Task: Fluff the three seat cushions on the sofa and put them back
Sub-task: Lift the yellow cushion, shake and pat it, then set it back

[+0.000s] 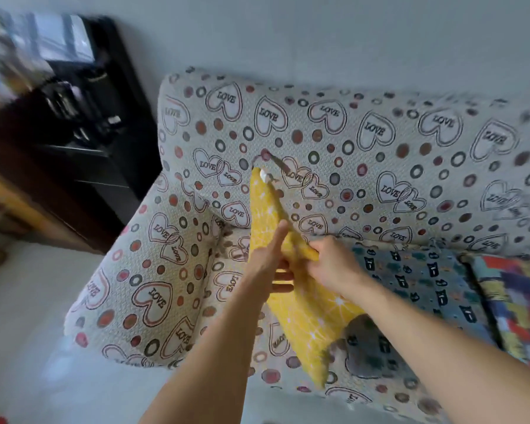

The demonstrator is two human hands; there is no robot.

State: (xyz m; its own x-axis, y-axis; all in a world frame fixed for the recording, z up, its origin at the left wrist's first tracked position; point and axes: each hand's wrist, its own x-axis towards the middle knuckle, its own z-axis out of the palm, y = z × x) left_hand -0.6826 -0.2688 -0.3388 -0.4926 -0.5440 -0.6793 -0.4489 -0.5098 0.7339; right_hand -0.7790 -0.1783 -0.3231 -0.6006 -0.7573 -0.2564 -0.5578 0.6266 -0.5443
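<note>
A yellow cushion (306,319) with a white line pattern stands on edge above the left seat of the sofa (334,130). My left hand (268,261) lies flat against its left face, fingers stretched upward. My right hand (334,266) grips its upper right edge. A blue cushion (423,280) with black cat shapes lies flat on the middle seat. A multicoloured patchwork cushion (514,304) lies on the right seat, partly cut off by the frame edge.
The sofa cover is white with "LOVE" hearts and coloured dots; its left armrest (153,283) is beside the yellow cushion. A dark cabinet (83,133) stands to the left against the grey wall. Pale floor (28,316) lies in front.
</note>
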